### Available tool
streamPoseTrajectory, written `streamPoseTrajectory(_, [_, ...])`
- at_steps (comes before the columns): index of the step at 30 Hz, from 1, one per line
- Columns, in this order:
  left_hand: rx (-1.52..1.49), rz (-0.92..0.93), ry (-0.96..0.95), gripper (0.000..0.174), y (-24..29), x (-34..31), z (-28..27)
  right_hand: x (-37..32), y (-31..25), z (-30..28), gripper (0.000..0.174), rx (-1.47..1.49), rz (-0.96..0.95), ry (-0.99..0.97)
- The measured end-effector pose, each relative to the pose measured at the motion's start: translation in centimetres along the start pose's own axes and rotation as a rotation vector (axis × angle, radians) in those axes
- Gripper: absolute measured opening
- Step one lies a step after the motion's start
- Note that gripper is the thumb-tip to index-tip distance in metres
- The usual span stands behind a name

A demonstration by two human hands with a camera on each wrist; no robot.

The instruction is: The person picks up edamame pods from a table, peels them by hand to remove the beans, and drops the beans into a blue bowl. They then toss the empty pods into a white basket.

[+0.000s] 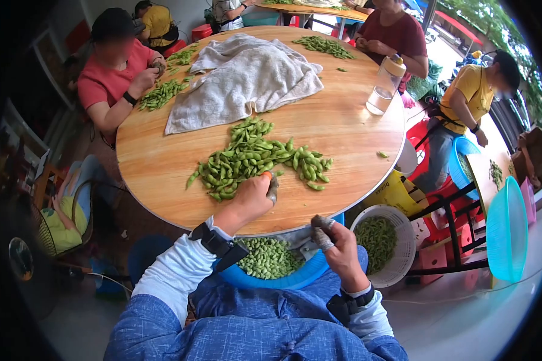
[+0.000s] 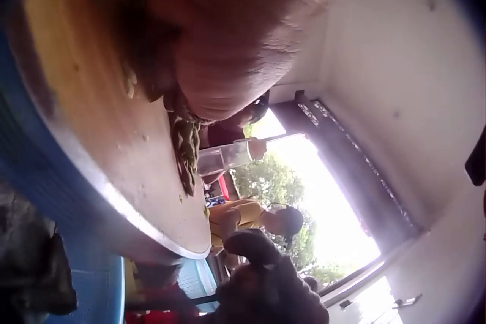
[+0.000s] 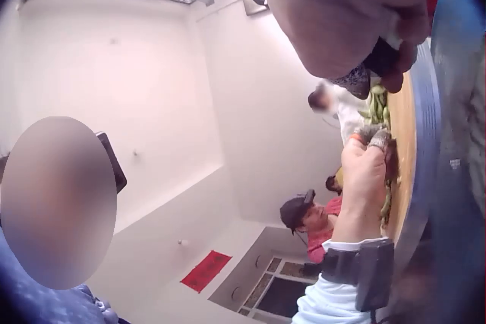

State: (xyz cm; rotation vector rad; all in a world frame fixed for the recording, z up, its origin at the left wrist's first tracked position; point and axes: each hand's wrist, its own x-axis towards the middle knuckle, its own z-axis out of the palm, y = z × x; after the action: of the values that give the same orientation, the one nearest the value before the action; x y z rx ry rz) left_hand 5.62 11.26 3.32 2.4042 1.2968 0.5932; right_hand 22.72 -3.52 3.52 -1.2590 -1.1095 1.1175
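Green pods (image 1: 241, 159) lie heaped on the round wooden table (image 1: 343, 162). At the heap's near edge is my left hand (image 1: 247, 201), its thumb in a grey cover and something orange at a fingertip; whether it pinches a pod is hidden. My right hand (image 1: 341, 253) hangs just off the table's near edge, loosely bent, with grey covers on thumb and forefinger and nothing visible between them. Shelled beans (image 1: 268, 259) fill part of a blue basin (image 1: 304, 278) below the edge. The right wrist view shows my left hand (image 3: 363, 187) touching the pods.
A grey cloth (image 1: 247, 75) covers the table's far middle, and a clear bottle (image 1: 384, 90) stands at the right. Beside the basin sits a white basket (image 1: 403, 240) of pods. People sit around, one in red (image 1: 105, 81) at the left with a smaller heap.
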Motion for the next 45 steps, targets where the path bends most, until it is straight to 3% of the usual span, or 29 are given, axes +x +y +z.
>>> streamPoseTrajectory(2, [-0.124,-0.01,-0.033,0.016,0.2,-1.5,-1.3,0.4,-0.5,1.1,0.026,0.049,-0.011,-0.025])
streamPoseTrajectory(3, [-0.185,0.046,0.042,0.018,-0.2,-2.1,-1.2,0.4,-0.6,1.2,0.026,0.028,-0.003,-0.033])
streamPoseTrajectory(9, [0.096,-0.06,0.094,0.028,-0.2,-3.6,-1.9,0.3,-0.3,1.2,0.026,-0.002,0.028,-0.047])
streamPoseTrajectory(12, [0.159,0.004,0.115,0.031,1.0,-3.5,-2.5,0.3,0.3,1.1,0.026,0.059,0.015,-0.06])
streamPoseTrajectory(15, [0.222,-0.009,0.027,0.028,2.2,-2.8,-2.8,0.3,1.2,1.4,0.026,0.082,0.029,-0.071])
streamPoseTrajectory(24, [0.316,0.169,0.076,0.02,1.3,-1.6,-1.3,0.7,0.4,2.0,0.029,0.054,0.052,-0.037])
streamPoseTrajectory(33, [0.282,0.122,-0.038,0.019,1.6,-0.6,-0.7,0.7,0.7,2.5,0.031,0.175,0.055,-0.073])
streamPoseTrajectory(36, [0.133,0.108,-0.04,0.016,1.6,-0.7,-1.0,0.4,0.2,2.2,0.031,0.163,0.058,-0.052])
streamPoseTrajectory(39, [-0.889,-0.108,-0.254,0.014,1.4,-2.2,-0.8,-0.3,-0.7,1.7,0.032,0.263,0.115,-0.05])
streamPoseTrajectory(42, [-1.255,-0.296,-0.534,0.015,3.4,-5.1,-3.2,-0.8,-2.5,2.0,0.029,0.397,0.188,-0.114])
streamPoseTrajectory(45, [-1.377,-0.307,-0.542,0.018,4.1,-6.9,-3.3,-0.9,-2.4,1.9,0.024,0.43,0.187,-0.232])
